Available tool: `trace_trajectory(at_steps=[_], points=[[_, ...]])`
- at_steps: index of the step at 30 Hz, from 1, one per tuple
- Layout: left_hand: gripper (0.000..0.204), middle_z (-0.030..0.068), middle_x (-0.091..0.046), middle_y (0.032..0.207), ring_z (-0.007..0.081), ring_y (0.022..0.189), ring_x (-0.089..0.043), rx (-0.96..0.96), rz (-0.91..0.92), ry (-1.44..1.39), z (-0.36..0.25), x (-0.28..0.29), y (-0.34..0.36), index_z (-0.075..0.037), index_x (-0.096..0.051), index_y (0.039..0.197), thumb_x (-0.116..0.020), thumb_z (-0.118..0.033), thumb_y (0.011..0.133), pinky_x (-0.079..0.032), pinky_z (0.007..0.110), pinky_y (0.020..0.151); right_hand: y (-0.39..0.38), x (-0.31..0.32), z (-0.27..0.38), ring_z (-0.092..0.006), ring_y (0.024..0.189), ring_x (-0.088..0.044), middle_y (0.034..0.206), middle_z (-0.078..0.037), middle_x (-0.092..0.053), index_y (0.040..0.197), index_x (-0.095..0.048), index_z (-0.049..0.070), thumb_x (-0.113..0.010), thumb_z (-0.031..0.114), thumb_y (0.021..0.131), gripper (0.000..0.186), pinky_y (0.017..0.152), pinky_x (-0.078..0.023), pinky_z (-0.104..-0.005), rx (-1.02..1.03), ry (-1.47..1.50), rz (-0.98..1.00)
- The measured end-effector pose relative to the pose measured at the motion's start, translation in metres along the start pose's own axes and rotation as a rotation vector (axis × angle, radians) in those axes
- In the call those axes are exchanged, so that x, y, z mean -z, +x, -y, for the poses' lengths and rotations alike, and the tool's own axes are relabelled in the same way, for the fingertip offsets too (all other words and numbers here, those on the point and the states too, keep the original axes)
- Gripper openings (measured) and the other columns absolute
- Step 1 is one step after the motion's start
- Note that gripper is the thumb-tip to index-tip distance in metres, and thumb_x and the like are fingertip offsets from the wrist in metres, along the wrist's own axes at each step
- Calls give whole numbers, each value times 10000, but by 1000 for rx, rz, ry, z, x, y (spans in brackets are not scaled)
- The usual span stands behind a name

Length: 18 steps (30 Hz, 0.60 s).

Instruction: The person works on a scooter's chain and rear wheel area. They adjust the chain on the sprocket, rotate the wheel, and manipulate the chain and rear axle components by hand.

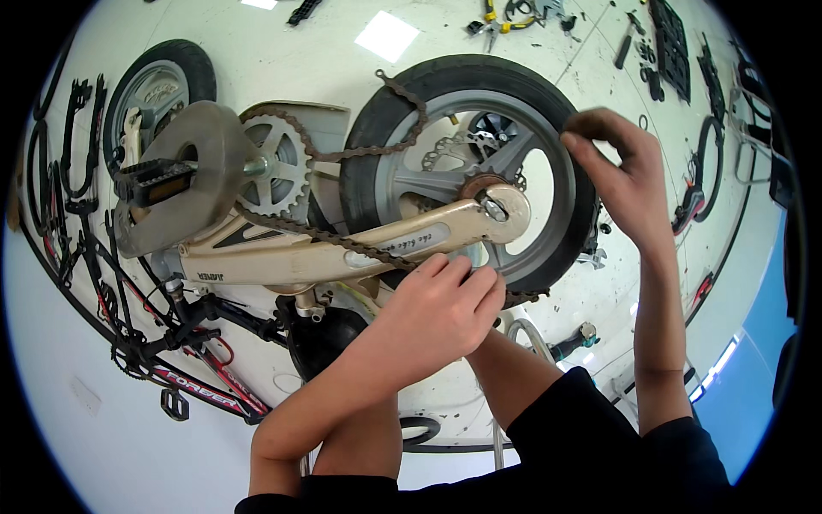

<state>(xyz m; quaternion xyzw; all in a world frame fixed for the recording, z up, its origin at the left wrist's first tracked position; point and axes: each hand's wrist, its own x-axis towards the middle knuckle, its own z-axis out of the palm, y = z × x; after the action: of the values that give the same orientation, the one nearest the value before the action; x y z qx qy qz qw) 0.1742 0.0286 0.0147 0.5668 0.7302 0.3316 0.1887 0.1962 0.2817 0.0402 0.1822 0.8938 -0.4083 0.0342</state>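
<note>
My left hand (449,308) is closed, its fingertips pinching a rusty brown bicycle chain (317,231) in front of the beige frame arm (334,248). The chain wraps the toothed chainring (278,176). One loose end lies over the tyre of the rear wheel (377,146); the other end emerges past my left hand. My right hand (621,163) is raised at the tyre's right edge, thumb and fingers curled together; anything between the tips cannot be made out. A grey round chain guard (218,146) and a black pedal (154,182) stand left of the chainring.
Another wheel (205,73) lies at the far left. Bicycle frames (201,385) and forks crowd the left side. Pliers (492,26), a hammer (629,41) and black parts lie on the pale floor at the back. A teal power tool (574,341) rests beyond my knee.
</note>
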Motion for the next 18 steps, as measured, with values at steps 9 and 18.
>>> trace_trajectory(at_steps=[9,18], points=[[335,77,-546,825,211,807,-546,3,-56,114,1,-17,1,51,-636,954,-613,-66,641,-477,306,732,22,-46,3,-138,789,-628,876,-64,-672,1046,-642,-18,-633,48,848,209,723,-492,-271,34,250,-35],[170,90,-555,694,234,813,-517,-9,-11,334,-20,-23,3,24,-647,710,-619,-93,590,-407,305,744,73,-92,24,-257,1204,-509,1303,-98,-543,1097,-676,56,-588,-76,691,435,960,-460,-349,907,-725,305]])
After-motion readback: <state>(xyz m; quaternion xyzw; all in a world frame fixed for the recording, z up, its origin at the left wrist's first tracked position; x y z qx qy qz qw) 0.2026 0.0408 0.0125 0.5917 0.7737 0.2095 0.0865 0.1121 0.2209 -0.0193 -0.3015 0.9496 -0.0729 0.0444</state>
